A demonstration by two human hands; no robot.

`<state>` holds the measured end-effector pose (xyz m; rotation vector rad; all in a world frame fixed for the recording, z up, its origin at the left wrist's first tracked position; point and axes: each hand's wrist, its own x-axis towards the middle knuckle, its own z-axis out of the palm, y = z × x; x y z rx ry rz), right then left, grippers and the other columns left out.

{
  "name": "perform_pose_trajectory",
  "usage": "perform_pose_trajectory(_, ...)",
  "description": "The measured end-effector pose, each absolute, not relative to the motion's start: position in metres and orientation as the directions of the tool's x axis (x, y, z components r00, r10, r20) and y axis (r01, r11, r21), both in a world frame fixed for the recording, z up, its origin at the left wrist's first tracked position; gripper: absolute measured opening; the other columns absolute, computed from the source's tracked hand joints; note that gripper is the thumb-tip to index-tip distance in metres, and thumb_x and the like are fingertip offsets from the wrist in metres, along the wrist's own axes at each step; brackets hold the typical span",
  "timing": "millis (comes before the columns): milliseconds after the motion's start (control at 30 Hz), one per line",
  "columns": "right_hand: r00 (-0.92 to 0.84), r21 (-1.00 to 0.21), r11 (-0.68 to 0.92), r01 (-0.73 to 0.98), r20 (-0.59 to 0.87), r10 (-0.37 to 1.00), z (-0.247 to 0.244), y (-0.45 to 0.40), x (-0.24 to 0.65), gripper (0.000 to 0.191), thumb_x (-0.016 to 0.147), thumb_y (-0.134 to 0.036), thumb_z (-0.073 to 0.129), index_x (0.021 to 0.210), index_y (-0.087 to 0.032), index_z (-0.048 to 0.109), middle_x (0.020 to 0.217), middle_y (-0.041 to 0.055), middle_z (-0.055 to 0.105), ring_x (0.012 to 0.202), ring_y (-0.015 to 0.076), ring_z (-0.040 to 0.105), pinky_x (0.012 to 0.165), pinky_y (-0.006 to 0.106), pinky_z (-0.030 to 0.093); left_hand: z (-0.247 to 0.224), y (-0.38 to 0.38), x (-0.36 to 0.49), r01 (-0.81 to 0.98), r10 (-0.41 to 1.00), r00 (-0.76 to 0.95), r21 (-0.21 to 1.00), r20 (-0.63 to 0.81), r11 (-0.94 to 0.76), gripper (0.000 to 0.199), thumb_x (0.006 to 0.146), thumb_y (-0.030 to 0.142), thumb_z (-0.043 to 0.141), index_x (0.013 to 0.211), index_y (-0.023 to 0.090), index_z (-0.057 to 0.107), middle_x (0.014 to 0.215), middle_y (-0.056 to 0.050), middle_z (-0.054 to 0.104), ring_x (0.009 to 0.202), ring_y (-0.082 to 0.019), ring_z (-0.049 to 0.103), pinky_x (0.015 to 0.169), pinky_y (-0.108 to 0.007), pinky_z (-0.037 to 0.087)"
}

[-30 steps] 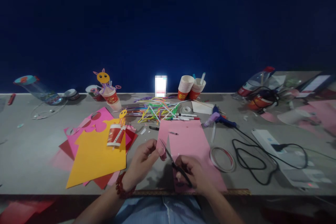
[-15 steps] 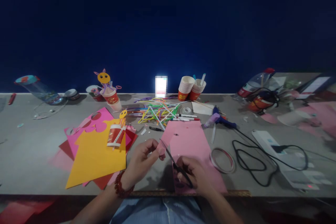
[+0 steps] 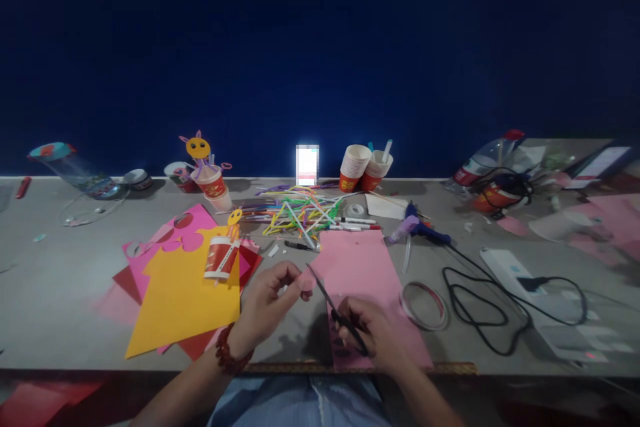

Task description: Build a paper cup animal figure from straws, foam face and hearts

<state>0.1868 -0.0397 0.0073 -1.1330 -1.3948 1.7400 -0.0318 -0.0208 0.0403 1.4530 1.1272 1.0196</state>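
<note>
Between thumb and fingers, my left hand (image 3: 273,300) pinches a small piece of pink paper (image 3: 306,280) above the table. My right hand (image 3: 367,330) grips black-handled scissors (image 3: 325,293), whose blades point up and left, close to the pink piece. Below and behind the scissors lies a large pink sheet (image 3: 367,267) with holes cut near its front edge. Left of my hands, a yellow sheet (image 3: 185,300) rests on red and pink sheets, and a decorated red paper cup (image 3: 220,257) lies on it.
Colored pipe cleaners (image 3: 300,213) are heaped at the back middle, near stacked paper cups (image 3: 354,167). A blue glue gun (image 3: 430,233), a tape roll (image 3: 424,305), a black cable (image 3: 470,327) and a power strip (image 3: 520,287) lie to the right. A bottle (image 3: 487,160) stands behind.
My left hand has shifted slightly left and up with the pink piece. A small dark scrap seen on the large pink sheet before no longer shows. The scissors barely moved.
</note>
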Motion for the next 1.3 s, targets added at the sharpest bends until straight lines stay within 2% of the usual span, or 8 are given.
perform_pose_trajectory(133, -0.437, -0.97, -0.241, 0.016, -0.223, 0.871, 0.006, -0.04, 0.187, 0.055, 0.073, -0.064, 0.069, 0.064, -0.023, 0.034, 0.057, -0.0078, 0.035, 0.051, 0.0081, 0.032, 0.047, 0.021, 0.03, 0.041, -0.019, -0.034, 0.129, 0.975, 0.219, 0.989, 0.048, -0.077, 0.028, 0.094, 0.04, 0.059, 0.079, 0.018, 0.062, 0.075, -0.003, 0.067, 0.073, -0.016, 0.063, 0.071, -0.026, 0.047)
perform_pose_trajectory(367, -0.426, -0.977, -0.209, 0.047, -0.209, 0.88, 0.002, -0.04, 0.188, 0.052, 0.074, -0.061, 0.07, 0.064, -0.023, 0.037, 0.057, -0.0066, 0.04, 0.05, 0.0086, 0.035, 0.048, 0.021, 0.036, 0.043, -0.018, -0.035, 0.124, 0.976, 0.21, 0.989, 0.057, -0.085, 0.026, 0.094, 0.038, 0.058, 0.08, 0.017, 0.063, 0.074, -0.002, 0.067, 0.072, -0.015, 0.062, 0.07, -0.025, 0.047)
perform_pose_trajectory(533, -0.424, -0.977, -0.208, 0.05, -0.209, 0.881, -0.009, -0.044, 0.19, 0.049, 0.077, -0.058, 0.07, 0.067, -0.023, 0.038, 0.059, -0.0062, 0.044, 0.05, 0.0082, 0.037, 0.048, 0.021, 0.036, 0.046, -0.018, -0.036, 0.109, 0.981, 0.181, 0.99, 0.065, -0.086, 0.025, 0.092, 0.038, 0.061, 0.079, 0.017, 0.064, 0.073, -0.002, 0.066, 0.071, -0.016, 0.062, 0.069, -0.026, 0.047)
perform_pose_trajectory(833, -0.394, -0.989, -0.129, 0.077, -0.149, 0.907, -0.02, -0.042, 0.188, 0.051, 0.075, -0.064, 0.071, 0.067, -0.022, 0.042, 0.061, -0.0063, 0.042, 0.053, 0.0089, 0.036, 0.048, 0.02, 0.034, 0.035, -0.022, -0.017, -0.148, 0.994, 0.107, 0.989, -0.009, 0.024, 0.024, 0.086, 0.043, 0.068, 0.083, 0.019, 0.063, 0.073, -0.001, 0.068, 0.071, -0.016, 0.064, 0.071, -0.028, 0.051)
perform_pose_trajectory(967, -0.401, -0.973, -0.229, 0.001, -0.21, 0.892, -0.02, -0.044, 0.184, 0.059, 0.068, -0.073, 0.071, 0.069, -0.023, 0.039, 0.062, -0.0052, 0.047, 0.052, 0.0092, 0.04, 0.048, 0.021, 0.036, 0.033, -0.019, -0.015, -0.128, 0.998, 0.052, 0.991, -0.034, 0.041, 0.026, 0.086, 0.042, 0.067, 0.075, 0.019, 0.06, 0.065, 0.001, 0.064, 0.064, -0.014, 0.059, 0.066, -0.026, 0.048)
perform_pose_trajectory(1100, -0.417, -0.951, -0.308, -0.036, -0.265, 0.869, -0.013, -0.043, 0.179, 0.062, 0.064, -0.075, 0.072, 0.071, -0.023, 0.04, 0.06, -0.0069, 0.045, 0.048, 0.0077, 0.037, 0.046, 0.021, 0.033, 0.032, -0.019, -0.016, -0.04, 0.995, 0.104, 0.999, -0.01, 0.014, 0.027, 0.088, 0.041, 0.064, 0.075, 0.019, 0.059, 0.066, 0.0, 0.064, 0.064, -0.014, 0.058, 0.065, -0.025, 0.046)
perform_pose_trajectory(1300, -0.406, -0.96, -0.28, -0.024, -0.247, 0.88, -0.006, -0.04, 0.177, 0.062, 0.062, -0.075, 0.072, 0.067, -0.023, 0.04, 0.057, -0.0071, 0.041, 0.048, 0.0082, 0.039, 0.045, 0.021, 0.034, 0.029, -0.022, -0.018, 0.002, 0.99, 0.141, 1.0, -0.003, 0.003, 0.025, 0.091, 0.039, 0.062, 0.076, 0.019, 0.059, 0.068, 0.0, 0.063, 0.067, -0.014, 0.058, 0.066, -0.025, 0.044)
